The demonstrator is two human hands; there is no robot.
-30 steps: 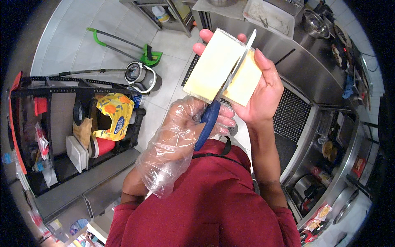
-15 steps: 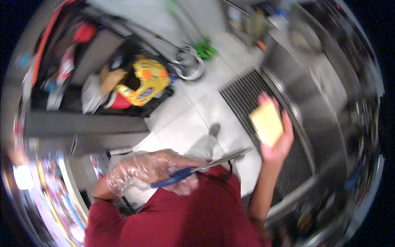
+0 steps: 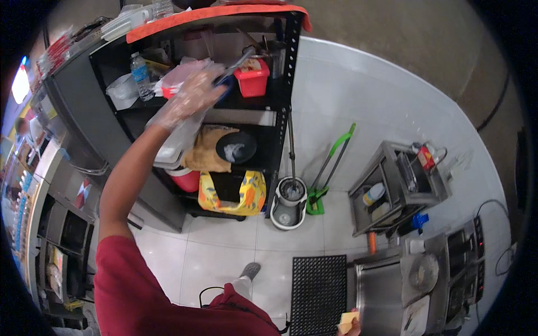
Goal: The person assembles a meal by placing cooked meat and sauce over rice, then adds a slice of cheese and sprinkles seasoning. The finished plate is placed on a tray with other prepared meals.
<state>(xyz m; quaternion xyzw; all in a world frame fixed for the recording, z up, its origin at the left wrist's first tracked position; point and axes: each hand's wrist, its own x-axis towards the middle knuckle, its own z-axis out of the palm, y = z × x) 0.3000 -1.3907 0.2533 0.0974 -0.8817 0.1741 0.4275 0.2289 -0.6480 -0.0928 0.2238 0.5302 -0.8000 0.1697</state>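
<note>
While the left arm stretches up and away from the body, the left hand (image 3: 188, 95), wrapped in a clear plastic glove, closes around the blue handle of a knife (image 3: 235, 66) and holds it up at the upper level of a black shelving rack (image 3: 288, 73). Its blade points right, toward a red tub (image 3: 253, 78) sitting on that shelf, and the two look just about touching, though the blur makes that hard to call. Left of the hand stands a water bottle (image 3: 140, 75), and below it a stack of pale trays (image 3: 174, 148) leans in the rack. Down at the bottom edge, the right hand (image 3: 350, 326) only peeks in, fingers closed on a small yellow block (image 3: 347, 320) beside the black floor mat (image 3: 318, 294). Lower on the rack sits a yellow bag (image 3: 235, 196), with a mop bucket (image 3: 288, 201) just right of it.
</note>
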